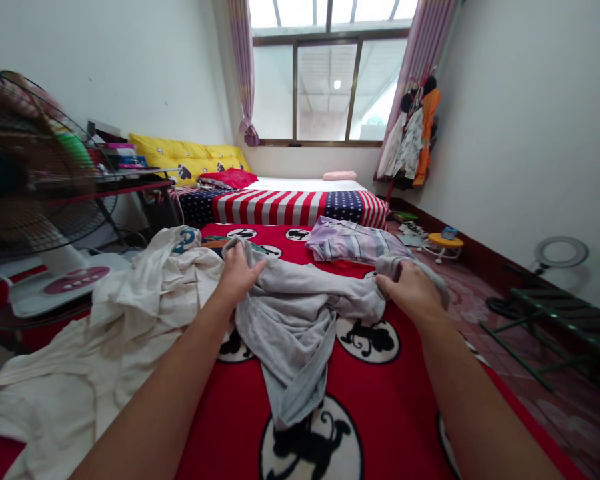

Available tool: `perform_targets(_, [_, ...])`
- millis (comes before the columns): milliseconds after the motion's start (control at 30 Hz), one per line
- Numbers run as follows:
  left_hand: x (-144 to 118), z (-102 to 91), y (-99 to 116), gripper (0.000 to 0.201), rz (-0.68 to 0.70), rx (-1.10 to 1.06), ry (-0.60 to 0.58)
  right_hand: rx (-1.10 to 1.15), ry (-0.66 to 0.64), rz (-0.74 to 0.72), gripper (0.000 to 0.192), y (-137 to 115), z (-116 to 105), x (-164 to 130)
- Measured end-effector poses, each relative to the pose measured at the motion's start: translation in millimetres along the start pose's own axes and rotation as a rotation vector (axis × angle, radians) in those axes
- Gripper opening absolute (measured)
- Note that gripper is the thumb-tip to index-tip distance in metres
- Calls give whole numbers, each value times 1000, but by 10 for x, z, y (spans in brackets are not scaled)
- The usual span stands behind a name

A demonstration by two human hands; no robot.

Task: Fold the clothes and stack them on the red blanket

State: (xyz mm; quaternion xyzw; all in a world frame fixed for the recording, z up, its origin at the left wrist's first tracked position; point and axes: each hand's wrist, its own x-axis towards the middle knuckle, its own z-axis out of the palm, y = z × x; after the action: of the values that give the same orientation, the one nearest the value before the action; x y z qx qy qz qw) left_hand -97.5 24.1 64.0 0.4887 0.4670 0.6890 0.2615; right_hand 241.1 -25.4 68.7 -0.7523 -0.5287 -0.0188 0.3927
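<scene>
A light grey garment (300, 320), crumpled and partly folded over itself, hangs and lies across the red bedspread (395, 407) in front of me. My left hand (237, 273) is closed on its upper left part. Farther right, my right hand (411, 287) grips the other end, where the cloth bunches around the fingers. Which kind of garment it is cannot be made out. Beside my left forearm lies a heap of cream-coloured clothing (130, 333). Just beyond my right hand rests a folded lilac and grey plaid shirt (350, 240).
On the left, a fan (40, 167) stands near a cluttered desk (145, 180). A bed with a stars-and-stripes cover (275, 207) is under the window. At the right are a green folding stool (565, 320), a yellow stool (445, 241) and a clothes rack with hanging clothes (413, 140).
</scene>
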Motion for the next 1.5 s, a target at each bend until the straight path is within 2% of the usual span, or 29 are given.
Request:
perform_targets(67, [-71, 30, 66, 55, 117, 279, -46, -233, -122, -78, 29, -83, -17, -84])
perform_targets(133, [-169, 74, 157, 38, 150, 370, -188, -302, -283, -195, 16, -212, -48, -187])
perform_targets(200, [-329, 145, 254, 14, 103, 423, -476, -278, -516, -324, 12, -341, -51, -301])
perform_targets(267, [-562, 242, 330, 27, 37, 493, -842, -259, -683, -428, 21, -426, 2, -410])
perform_targets(300, [-696, 293, 352, 33, 36, 533, -988, -274, -704, -461, 27, -444, 50, -457])
perform_targets(333, [-833, 343, 361, 34, 73, 574, -1077, -297, -692, -482, 33, -446, 109, -496])
perform_targets(400, [-1075, 428, 337, 33, 203, 663, -1036, -327, -625, -485, 37, -412, 245, -551])
perform_targets(500, [-1257, 505, 244, 25, 305, 788, -929, -330, -530, -428, 22, -322, 433, -583])
perform_targets(567, [-1224, 520, 208, 17, 310, 830, -932, -325, -477, -411, 19, -276, 511, -579])
perform_targets(633, [-1081, 494, 253, 18, 301, 807, -950, -282, -428, -404, 20, -262, 529, -548])
perform_targets(733, [-759, 315, 502, 14, 217, 593, -1054, -83, -297, -379, 14, -298, 417, -445])
perform_targets(800, [-556, 87, 724, 8, 44, 345, -1110, 149, -217, -333, 11, -345, 242, -362])
perform_targets(833, [-477, -48, 824, 6, -51, 216, -1079, 290, -204, -304, 9, -369, 129, -328])
perform_targets(900, [-369, -317, 968, 15, -125, -4, -911, 577, -297, -238, 8, -414, -124, -284])
perform_targets(1000, [-297, -569, 1039, 31, -136, -173, -651, 832, -646, -208, 20, -448, -454, -272])
perform_targets(1033, [-283, -585, 1038, 35, -154, -187, -634, 853, -722, -225, 25, -448, -518, -271])
perform_targets(1067, [-271, -567, 1030, 37, -177, -183, -675, 849, -747, -247, 28, -442, -550, -268])
perform_targets(1100, [-261, -516, 1015, 38, -195, -156, -768, 826, -735, -270, 30, -430, -548, -262])
perform_targets(1167, [-252, -348, 944, 41, -183, -35, -1006, 725, -703, -290, 30, -391, -452, -245])
perform_targets(1200, [-254, -247, 877, 43, -146, 56, -1090, 647, -715, -293, 30, -367, -367, -241])
perform_targets(1233, [-259, -145, 784, 43, -90, 161, -1123, 554, -745, -299, 30, -340, -266, -244])
perform_targets(1300, [-278, 28, 522, 41, 60, 367, -1034, 363, -767, -322, 34, -286, -40, -273])
perform_targets(1367, [-303, 134, 207, 45, 222, 593, -883, 191, -688, -357, 48, -235, 176, -327])
perform_targets(1433, [-325, 166, -73, 58, 271, 821, -785, 49, -582, -375, 69, -189, 343, -377])
perform_targets(1500, [-337, 149, -251, 69, 248, 978, -763, -59, -529, -346, 74, -149, 439, -397])
